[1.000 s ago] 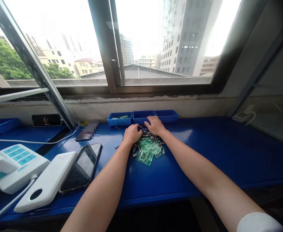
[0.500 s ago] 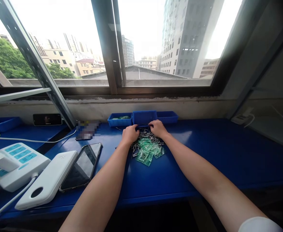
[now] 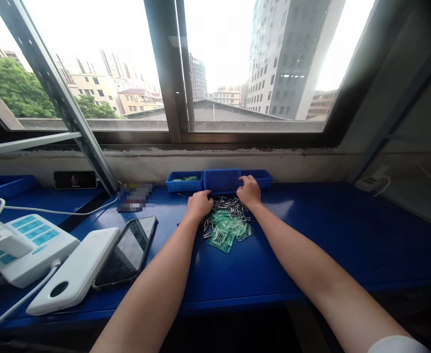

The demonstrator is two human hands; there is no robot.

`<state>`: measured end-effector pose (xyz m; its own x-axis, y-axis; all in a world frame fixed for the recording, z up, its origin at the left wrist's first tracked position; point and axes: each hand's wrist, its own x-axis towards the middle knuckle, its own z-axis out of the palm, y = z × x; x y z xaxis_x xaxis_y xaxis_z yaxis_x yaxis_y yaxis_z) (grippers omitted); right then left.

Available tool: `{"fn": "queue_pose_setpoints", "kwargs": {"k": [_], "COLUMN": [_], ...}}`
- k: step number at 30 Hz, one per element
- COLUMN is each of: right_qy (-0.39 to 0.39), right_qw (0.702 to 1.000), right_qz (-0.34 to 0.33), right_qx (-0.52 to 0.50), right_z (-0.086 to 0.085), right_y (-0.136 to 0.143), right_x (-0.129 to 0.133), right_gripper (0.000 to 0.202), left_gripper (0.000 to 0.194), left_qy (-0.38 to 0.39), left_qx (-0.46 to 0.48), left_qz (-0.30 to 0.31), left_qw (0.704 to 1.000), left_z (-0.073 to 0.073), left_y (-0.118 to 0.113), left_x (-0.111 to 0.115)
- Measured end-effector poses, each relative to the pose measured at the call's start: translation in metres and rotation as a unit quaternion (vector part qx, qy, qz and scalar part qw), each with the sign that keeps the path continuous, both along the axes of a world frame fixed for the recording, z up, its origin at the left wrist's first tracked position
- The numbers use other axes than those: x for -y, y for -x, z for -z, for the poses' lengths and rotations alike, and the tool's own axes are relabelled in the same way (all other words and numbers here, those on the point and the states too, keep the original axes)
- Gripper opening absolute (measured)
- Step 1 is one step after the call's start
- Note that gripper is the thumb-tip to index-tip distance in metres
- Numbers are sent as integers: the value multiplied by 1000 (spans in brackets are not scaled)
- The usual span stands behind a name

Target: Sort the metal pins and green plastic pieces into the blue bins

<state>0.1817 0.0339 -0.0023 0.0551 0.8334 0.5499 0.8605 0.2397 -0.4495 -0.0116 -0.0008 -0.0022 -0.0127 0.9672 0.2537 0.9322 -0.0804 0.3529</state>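
A blue plastic bin [image 3: 221, 177] stands tipped toward me at the back of the bench, with some thin metal pieces inside along its lower edge. My left hand [image 3: 199, 205] is closed at its lower left front corner, thumb and forefinger at the lip. Beside the bin's right edge is my right hand [image 3: 250, 192], its thumb and forefinger apart. Below the bin, between my hands, lies a heap of small metal pins [image 3: 232, 203]. Green-tinted plastic packets [image 3: 222, 238] holding similar pieces lie over the near part of the heap.
A blue bin with green packets [image 3: 178, 187] stands left of the tipped one, another blue bin [image 3: 263, 179] right of it. Leftward are a phone [image 3: 129, 252], a white power bank [image 3: 75, 272], a power strip [image 3: 31, 245] and cables. The window wall rises behind.
My right hand has moved from the bin's front lip up and right to its side edge, and its fingers have opened. My left hand stays at the left corner.
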Motion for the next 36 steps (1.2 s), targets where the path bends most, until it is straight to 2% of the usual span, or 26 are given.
{"fn": "queue_pose_setpoints", "kwargs": {"k": [4, 13, 22, 36], "right_qy": [25, 98, 109, 100], "right_qw": [999, 995, 994, 995], "right_qz": [26, 26, 6, -10], "right_qx": [-9, 0, 13, 8], "right_z": [0, -2, -3, 1], "right_y": [-2, -4, -2, -1], "right_x": [0, 2, 5, 2], "right_gripper": [36, 28, 23, 24], "left_gripper": [48, 50, 72, 69], "left_qy": [2, 0, -1, 3], "left_qx": [-1, -7, -5, 3], "left_qz": [-2, 2, 4, 13], "left_qw": [1000, 1000, 1000, 1000], "left_z": [0, 3, 6, 6], "left_y": [0, 1, 2, 2], "left_x": [1, -3, -4, -4]}}
